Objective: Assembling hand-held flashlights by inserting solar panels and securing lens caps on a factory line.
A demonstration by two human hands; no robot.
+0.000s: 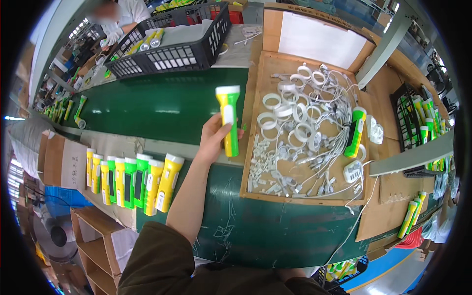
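My left hand [212, 137] is wrapped around a yellow and green flashlight [228, 115], which it holds upright with the wide white head on top. The thumb lies across its front, and some fingers are hidden behind the body. It is raised over the green work surface [221, 216], just left of a shallow cardboard tray [305, 199]. White tape rings [272, 101], coiled cables [334, 128] and small white pieces [263, 167] fill that tray. Another flashlight [356, 132] leans at the tray's right side. My right hand is out of the frame; only a bit of dark sleeve shows at the bottom.
Several flashlights [130, 182] stand in a row at the left. A black plastic crate [177, 54] with a few flashlights sits at the far side, near a co-worker's gloved hand [113, 37]. Another black crate [408, 118] is at the right. A grey post [413, 156] crosses there.
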